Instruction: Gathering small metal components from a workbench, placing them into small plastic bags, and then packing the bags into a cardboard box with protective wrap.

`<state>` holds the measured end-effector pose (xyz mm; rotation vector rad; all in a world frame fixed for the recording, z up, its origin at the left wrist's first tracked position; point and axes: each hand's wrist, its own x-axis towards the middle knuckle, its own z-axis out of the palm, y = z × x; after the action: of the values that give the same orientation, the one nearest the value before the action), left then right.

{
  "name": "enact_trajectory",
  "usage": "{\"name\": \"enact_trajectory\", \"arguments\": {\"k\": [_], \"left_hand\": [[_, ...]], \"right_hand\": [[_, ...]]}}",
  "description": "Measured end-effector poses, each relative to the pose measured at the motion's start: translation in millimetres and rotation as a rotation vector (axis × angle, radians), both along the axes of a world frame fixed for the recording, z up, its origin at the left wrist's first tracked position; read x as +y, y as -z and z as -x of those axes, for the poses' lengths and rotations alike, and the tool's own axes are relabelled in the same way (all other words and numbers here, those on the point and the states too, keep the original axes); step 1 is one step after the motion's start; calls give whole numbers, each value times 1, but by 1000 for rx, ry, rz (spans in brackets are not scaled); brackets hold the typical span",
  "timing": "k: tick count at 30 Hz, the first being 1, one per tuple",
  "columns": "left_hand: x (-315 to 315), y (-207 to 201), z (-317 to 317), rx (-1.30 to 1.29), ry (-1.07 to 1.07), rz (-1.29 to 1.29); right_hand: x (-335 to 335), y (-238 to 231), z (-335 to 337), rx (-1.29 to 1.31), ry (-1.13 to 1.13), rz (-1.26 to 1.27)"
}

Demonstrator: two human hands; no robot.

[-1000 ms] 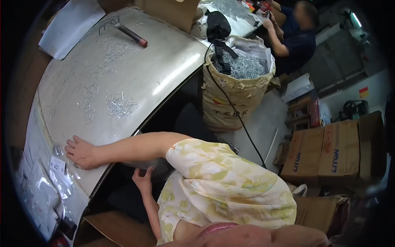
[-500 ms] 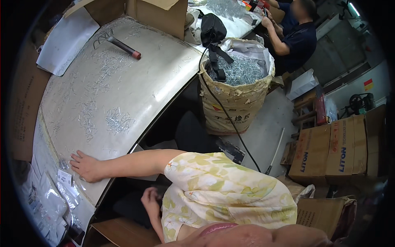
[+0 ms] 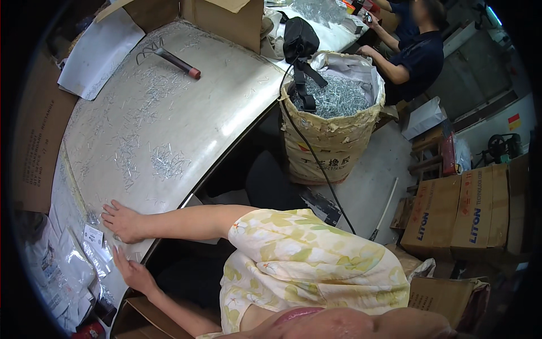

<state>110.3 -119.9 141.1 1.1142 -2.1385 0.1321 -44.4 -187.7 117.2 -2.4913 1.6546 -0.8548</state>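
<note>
My right hand point(image 3: 123, 222) lies palm down near the close edge of the pale tabletop point(image 3: 113, 181), its fingers spread and nothing visible in them. Just below it, my left hand point(image 3: 135, 274) reaches over the table edge with fingers stretched out, beside clear plastic bags point(image 3: 76, 254). A small white label point(image 3: 94, 236) shows next to both hands. Small silver bent-wire pieces point(image 3: 169, 162) lie in loose clusters farther up the tabletop. A hand rake point(image 3: 176, 61) with a dark handle and reddish end rests beyond them.
A large woven sack point(image 3: 333, 141) full of similar metal pieces stands beside the table, with a black pouch point(image 3: 300, 39) and cable on it. Cardboard cartons point(image 3: 432, 212) stack at right. A co-worker point(image 3: 415, 56) is at the far table. An open carton point(image 3: 141, 319) sits below my left arm.
My left hand has risen from beside my body to the table edge, its fingers extending near the plastic bags. My right hand stays flat on the tabletop. The view has shifted slightly.
</note>
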Motion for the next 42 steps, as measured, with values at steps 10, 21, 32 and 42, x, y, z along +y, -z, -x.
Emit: {"name": "enact_trajectory", "arguments": {"k": [10, 21, 32, 42], "left_hand": [[7, 6, 9, -230, -205, -350], [10, -6, 13, -251, -218, -333], [-7, -13, 1, -193, -208, -401], [-27, 2, -6, -78, -214, -401]], "right_hand": [[-14, -10, -3, -285, 104, 31], [-70, -7, -9, -63, 26, 222], [-80, -14, 2, -722, -15, 333], [-69, -5, -1, -297, -326, 2]]}}
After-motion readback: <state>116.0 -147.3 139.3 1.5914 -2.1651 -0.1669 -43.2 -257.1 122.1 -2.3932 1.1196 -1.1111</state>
